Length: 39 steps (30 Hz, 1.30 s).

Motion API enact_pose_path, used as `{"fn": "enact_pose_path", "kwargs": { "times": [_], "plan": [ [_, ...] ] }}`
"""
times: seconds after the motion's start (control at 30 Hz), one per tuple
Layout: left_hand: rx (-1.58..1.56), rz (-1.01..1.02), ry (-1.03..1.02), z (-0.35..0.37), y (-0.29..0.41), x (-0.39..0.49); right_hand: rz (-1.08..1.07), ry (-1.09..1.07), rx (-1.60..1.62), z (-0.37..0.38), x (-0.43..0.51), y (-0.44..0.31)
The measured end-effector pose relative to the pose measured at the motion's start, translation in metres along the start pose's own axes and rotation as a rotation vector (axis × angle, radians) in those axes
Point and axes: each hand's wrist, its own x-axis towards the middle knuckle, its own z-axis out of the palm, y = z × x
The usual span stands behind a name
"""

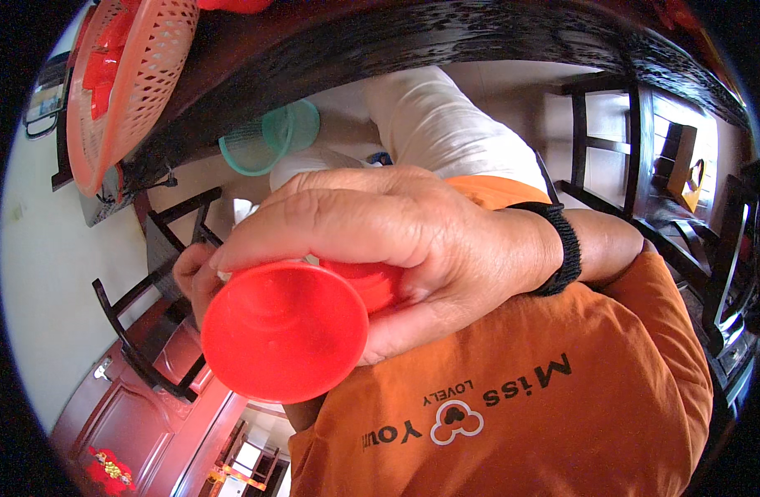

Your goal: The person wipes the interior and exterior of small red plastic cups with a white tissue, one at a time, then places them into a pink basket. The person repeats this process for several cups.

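Observation:
My right hand (pixel 380 230), with a black band at its wrist, is wrapped around a red plastic flared piece (pixel 283 332). The wide round mouth of this piece faces up towards me. Another red ridged part (pixel 370 282) shows under my palm; whether it belongs to the same piece I cannot tell. My left hand (pixel 196 276) is mostly hidden behind the flared piece and the right hand. Only some of its fingers show, close to the rim at the left. A small white thing (pixel 243 210) sticks out above those fingers, too little of it visible to name.
A pink plastic lattice basket (pixel 162 74) with red pieces inside stands on the dark table (pixel 330 50). Under the table is a green mesh basket (pixel 255 146). A dark wooden stool (pixel 137 366) is at left, dark wooden chair frames (pixel 634 143) at right. A reddish door (pixel 128 422) lies beyond.

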Motion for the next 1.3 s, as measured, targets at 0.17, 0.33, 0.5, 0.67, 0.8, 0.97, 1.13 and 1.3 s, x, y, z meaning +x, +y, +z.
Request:
{"fn": "enact_pose_path", "kwargs": {
  "times": [0.17,0.33,0.5,0.67,0.8,0.97,1.13,1.3],
  "plan": [
    [0.085,0.102,0.163,0.006,0.015,0.005,0.012,-0.005,-0.015,-0.006,-0.002,-0.002],
    [-0.028,0.431,0.160,0.005,0.026,0.015,0.121,-0.042,-0.140,-0.015,-0.005,-0.006],
    [0.687,1.161,0.017,0.000,0.039,0.019,0.311,-0.139,-0.349,-0.022,-0.005,-0.010],
    [0.652,0.908,-0.501,0.005,0.026,0.016,0.413,-0.222,-0.411,-0.023,-0.008,-0.011],
    [0.427,0.558,-0.619,-0.004,0.017,0.013,0.474,-0.196,-0.349,-0.027,-0.010,-0.007],
    [0.418,0.253,-0.699,-0.022,0.015,0.010,0.686,-0.202,0.001,-0.029,-0.008,-0.006],
    [0.436,0.340,-0.791,-0.024,0.010,0.009,0.967,-0.105,0.437,-0.025,-0.008,-0.010],
    [0.628,0.759,-0.815,-0.020,0.003,0.016,0.643,-0.195,0.118,-0.023,-0.004,-0.005]
  ]
}}
